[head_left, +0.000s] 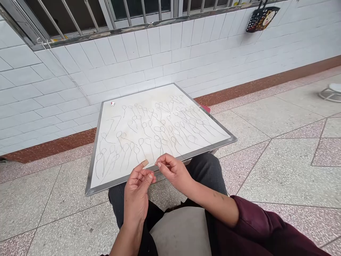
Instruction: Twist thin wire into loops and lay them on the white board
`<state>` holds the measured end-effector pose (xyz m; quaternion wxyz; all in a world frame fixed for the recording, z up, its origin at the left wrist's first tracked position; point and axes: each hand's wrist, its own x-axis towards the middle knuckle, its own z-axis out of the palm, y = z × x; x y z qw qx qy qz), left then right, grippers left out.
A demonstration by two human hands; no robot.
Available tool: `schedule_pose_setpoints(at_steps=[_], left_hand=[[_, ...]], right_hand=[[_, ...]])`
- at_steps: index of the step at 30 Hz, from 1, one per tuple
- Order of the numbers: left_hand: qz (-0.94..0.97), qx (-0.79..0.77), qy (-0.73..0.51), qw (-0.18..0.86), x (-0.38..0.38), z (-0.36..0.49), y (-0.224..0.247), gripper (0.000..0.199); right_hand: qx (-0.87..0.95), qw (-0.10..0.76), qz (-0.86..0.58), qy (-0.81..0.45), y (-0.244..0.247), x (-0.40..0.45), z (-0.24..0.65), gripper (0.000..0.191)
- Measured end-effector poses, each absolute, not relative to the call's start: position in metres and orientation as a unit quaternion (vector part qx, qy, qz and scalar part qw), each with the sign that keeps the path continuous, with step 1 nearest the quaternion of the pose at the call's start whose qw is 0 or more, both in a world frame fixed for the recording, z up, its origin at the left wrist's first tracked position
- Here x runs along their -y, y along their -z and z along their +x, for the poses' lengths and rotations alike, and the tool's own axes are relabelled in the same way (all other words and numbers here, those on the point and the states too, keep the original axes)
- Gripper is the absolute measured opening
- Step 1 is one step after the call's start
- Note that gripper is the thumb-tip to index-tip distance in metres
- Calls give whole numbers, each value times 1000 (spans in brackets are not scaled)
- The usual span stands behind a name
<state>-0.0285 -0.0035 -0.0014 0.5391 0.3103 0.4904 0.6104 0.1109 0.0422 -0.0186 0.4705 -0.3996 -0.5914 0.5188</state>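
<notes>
Many thin dark looped wires or threads (141, 142) lie spread over a white table (149, 93) with a grey metal edge. Over the near edge, my left hand (138, 190) has its fingers closed on a thin strand, and a tan wrap covers one fingertip. Close to its right, my right hand (173, 172) pinches at the same height, thumb against forefinger. What lies in that pinch is too small to make out. The fingertips of the two hands are a short gap apart.
Behind the table rises a white tiled wall (114, 78) with a barred window (144, 12). A patterned bag (262, 19) hangs at the upper right. A small red and white object (112, 104) sits at the table's far left corner. A stool (331, 93) stands at far right.
</notes>
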Motion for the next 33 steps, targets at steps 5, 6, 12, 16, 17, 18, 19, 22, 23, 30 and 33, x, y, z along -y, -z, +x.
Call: schedule_pose_setpoints(at_steps=[5, 6, 12, 16, 17, 18, 19, 22, 23, 30, 33], left_hand=[[341, -498, -621, 500, 5, -34, 6, 36], [353, -501, -618, 492, 5, -35, 7, 35], [405, -551, -573, 452, 9, -40, -3, 39], [449, -572, -524, 443, 10, -46, -14, 43], [458, -571, -518, 443, 9, -48, -15, 43], [464, -566, -515, 446, 9, -50, -16, 43], [467, -560, -513, 452, 8, -53, -16, 43], [466, -546, -508, 477, 5, -60, -17, 44], [467, -544, -503, 484, 3, -62, -19, 44], [495, -536, -475, 492, -3, -65, -28, 43], [498, -532, -474, 494, -3, -62, -25, 42]], right_hand=[[623, 470, -391, -488, 22, -41, 109, 14], [628, 471, -390, -482, 22, -41, 109, 13], [683, 453, -374, -435, 20, -42, 115, 15], [721, 444, -359, -392, 23, -44, 119, 20], [730, 447, -353, -377, 24, -45, 119, 21], [740, 450, -346, -361, 26, -45, 120, 22], [750, 452, -338, -344, 27, -46, 120, 23], [775, 460, -310, -302, 29, -47, 120, 24], [781, 461, -302, -293, 29, -47, 121, 24], [781, 446, -312, -307, 22, -45, 122, 22], [767, 453, -314, -328, 19, -44, 122, 19]])
